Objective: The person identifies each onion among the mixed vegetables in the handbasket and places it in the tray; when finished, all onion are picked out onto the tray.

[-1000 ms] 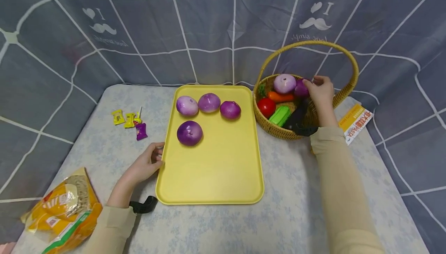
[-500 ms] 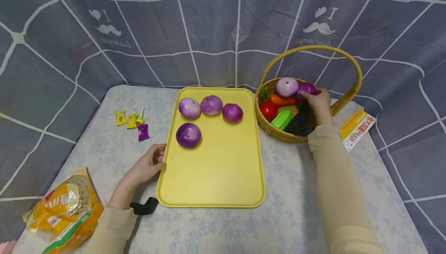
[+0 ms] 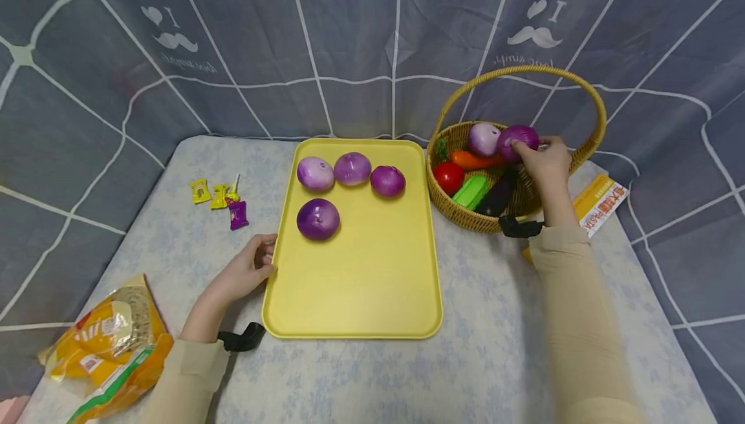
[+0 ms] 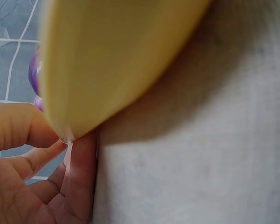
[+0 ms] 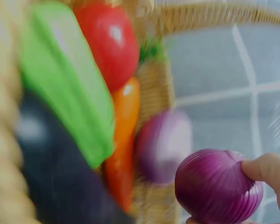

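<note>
My right hand pinches a dark purple onion between thumb and fingers, at the right side of the wicker basket under its arched handle. In the right wrist view the onion appears beside a paler onion in the basket. My left hand holds the left rim of the yellow tray; in the left wrist view its fingers pinch the tray edge. On the tray lie several purple onions, one of them nearer the front than the rest.
A tomato, carrot, green vegetable and eggplant share the basket. Wrapped candies and a lollipop lie left of the tray. An orange bag sits front left; a pasta packet is beside the basket.
The right hand has taken hold of the dark onion in the basket and raised it, drawing slightly right. The left hand stays at the tray rim.
</note>
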Demonstrator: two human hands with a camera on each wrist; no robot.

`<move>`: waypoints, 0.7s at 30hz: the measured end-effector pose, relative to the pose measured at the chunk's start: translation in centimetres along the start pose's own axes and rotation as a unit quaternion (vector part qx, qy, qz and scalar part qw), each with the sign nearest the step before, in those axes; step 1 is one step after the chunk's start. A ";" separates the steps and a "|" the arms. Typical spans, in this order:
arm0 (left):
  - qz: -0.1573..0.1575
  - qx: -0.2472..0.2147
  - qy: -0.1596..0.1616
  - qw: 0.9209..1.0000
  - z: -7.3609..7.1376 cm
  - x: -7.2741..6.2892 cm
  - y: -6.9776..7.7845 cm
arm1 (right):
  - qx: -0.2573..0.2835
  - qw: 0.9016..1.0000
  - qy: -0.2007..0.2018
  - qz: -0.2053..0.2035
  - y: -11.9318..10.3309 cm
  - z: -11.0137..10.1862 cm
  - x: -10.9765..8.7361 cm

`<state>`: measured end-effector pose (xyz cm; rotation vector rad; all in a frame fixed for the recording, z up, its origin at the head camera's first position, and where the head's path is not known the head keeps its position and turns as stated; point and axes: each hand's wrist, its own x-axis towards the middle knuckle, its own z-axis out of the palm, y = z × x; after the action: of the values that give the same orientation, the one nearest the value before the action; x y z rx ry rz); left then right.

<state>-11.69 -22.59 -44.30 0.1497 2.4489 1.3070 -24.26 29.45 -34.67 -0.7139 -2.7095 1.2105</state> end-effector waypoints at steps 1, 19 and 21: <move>-0.001 0.003 0.000 1.000 0.0 0.0 0.1 | 0.009 1.000 -0.005 -0.007 -0.3 0.0 -0.6; -0.028 0.015 -0.002 1.000 0.2 0.0 0.5 | 0.161 0.948 -0.266 -0.068 -3.6 11.7 -11.6; -0.030 0.015 -0.002 0.999 0.3 0.0 0.5 | 0.138 0.949 -0.274 -0.077 -3.8 13.1 -12.0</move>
<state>-11.59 -22.13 -44.04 0.0855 2.4498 1.2447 -18.54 12.89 -39.58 -0.1352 -2.8187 1.9280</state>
